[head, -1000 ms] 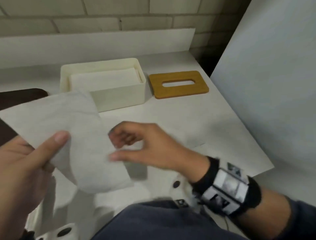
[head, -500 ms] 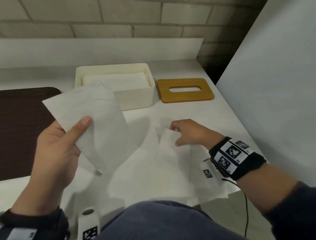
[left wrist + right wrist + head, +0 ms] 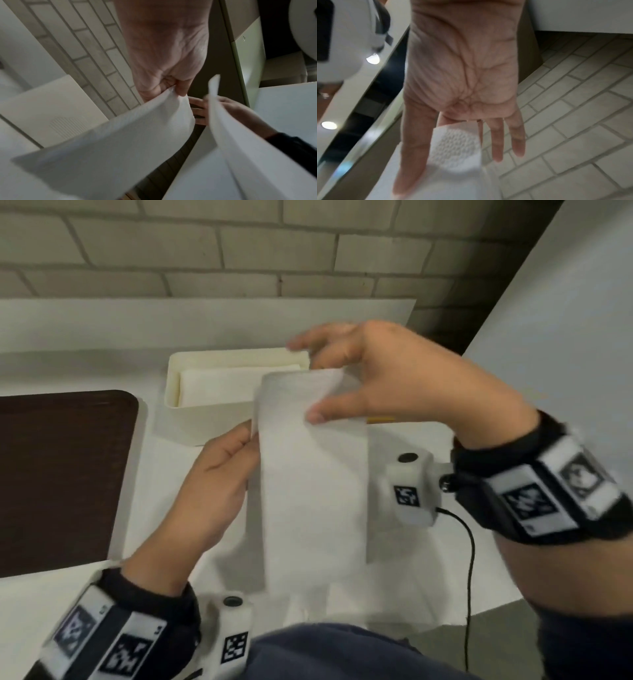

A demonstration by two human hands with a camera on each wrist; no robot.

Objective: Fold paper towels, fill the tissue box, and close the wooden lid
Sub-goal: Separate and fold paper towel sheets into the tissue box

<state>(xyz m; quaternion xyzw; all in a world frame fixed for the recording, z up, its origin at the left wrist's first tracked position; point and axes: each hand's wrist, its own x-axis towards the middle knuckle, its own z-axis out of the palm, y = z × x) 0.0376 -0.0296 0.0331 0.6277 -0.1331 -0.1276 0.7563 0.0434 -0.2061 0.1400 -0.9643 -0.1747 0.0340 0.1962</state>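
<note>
I hold a white paper towel [image 3: 308, 474] upright in front of me, doubled into a tall narrow strip. My left hand [image 3: 250, 440] pinches its left edge, seen close in the left wrist view [image 3: 173, 89]. My right hand [image 3: 329, 392] pinches its top right corner between thumb and forefinger [image 3: 455, 146]; the other fingers are spread out straight. Behind the towel stands the cream tissue box [image 3: 205, 412], uncovered, with folded towels [image 3: 222, 381] inside. Only a sliver of the wooden lid [image 3: 380, 419] shows under my right hand.
A dark brown mat [image 3: 61, 474] lies on the white table at the left. More loose paper towels [image 3: 342, 604] lie on the table near its front edge. A brick wall rises behind, and a white panel [image 3: 565, 371] stands at the right.
My right hand rose from the loose sheets on the table and took the towel's top corner. The left hand brought the towel to the middle, and the towel now hangs as a narrow doubled strip.
</note>
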